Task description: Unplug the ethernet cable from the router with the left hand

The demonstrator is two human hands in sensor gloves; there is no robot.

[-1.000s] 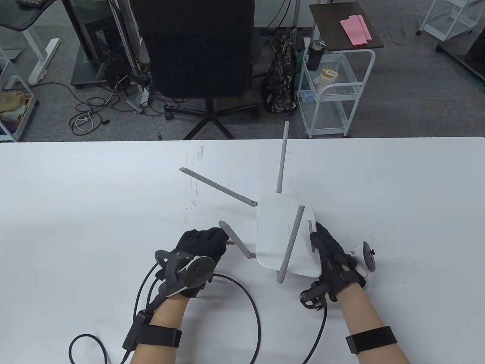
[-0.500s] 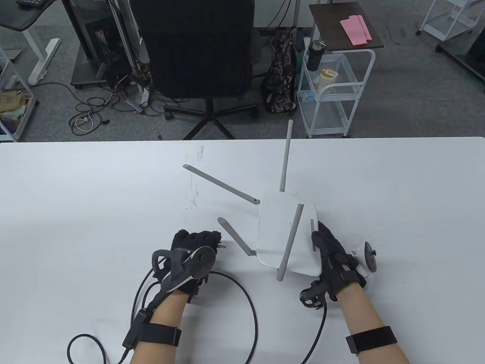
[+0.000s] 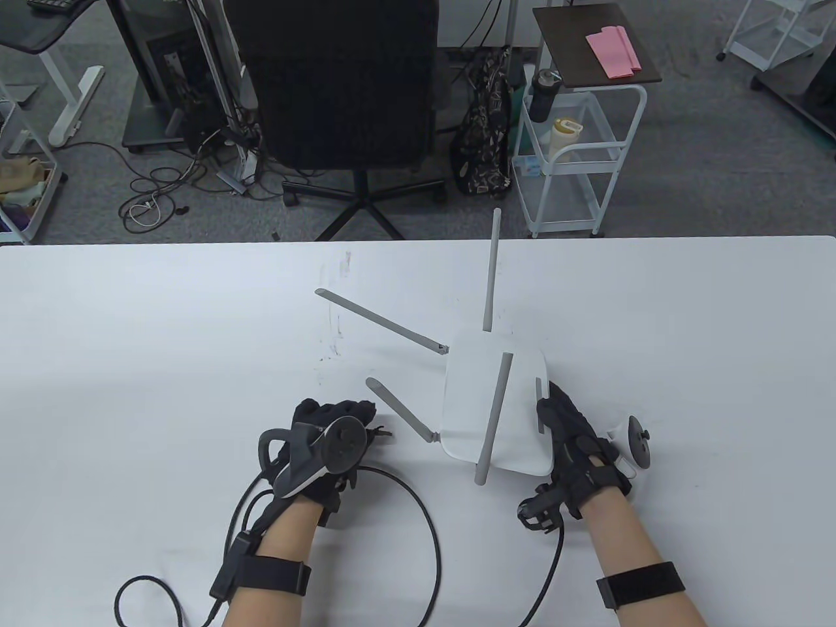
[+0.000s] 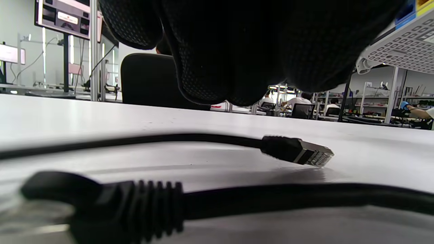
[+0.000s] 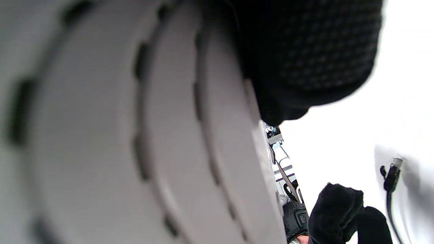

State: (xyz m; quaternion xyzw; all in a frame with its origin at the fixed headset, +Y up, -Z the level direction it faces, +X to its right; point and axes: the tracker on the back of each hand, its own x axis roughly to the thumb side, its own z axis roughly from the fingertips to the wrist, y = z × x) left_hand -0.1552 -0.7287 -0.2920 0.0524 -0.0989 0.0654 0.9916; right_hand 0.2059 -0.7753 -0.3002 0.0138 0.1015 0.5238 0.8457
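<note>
The left hand (image 3: pixel 330 450) sits low over the table (image 3: pixel 163 339), at about eight o'clock from the router (image 3: pixel 493 405). The left wrist view shows its fingers (image 4: pixel 217 61) hanging above the surface with daylight under them and nothing between them. The ethernet cable (image 3: pixel 428 522) is not in its grip; the hand is empty and loosely curled, though how far the fingers are spread cannot be told.

The cable's plug (image 4: pixel 298 151) lies flat on the table just beyond the fingertips, metal contacts bare and pointing toward three o'clock in that view. In the table view the plug (image 3: pixel 381 432) rests between the hand and the router's nearest antenna (image 3: pixel 400 409), apart from the housing. So the cable is out of its port, and it lies there probably because the hand has simply let it down where the pull ended. From the plug the cable loops round toward six o'clock, under the left forearm. A second moulded connector (image 4: pixel 112 206) lies blurred in the foreground of the left wrist view.

The right hand (image 3: pixel 575 444) grips the router's edge at about four o'clock, fingers (image 5: pixel 305 57) wrapped over the vented underside (image 5: pixel 135 135). The body is tipped up on that side, most likely to brace it against the tug and to expose the ports to the left hand. The task looks essentially done.
</note>
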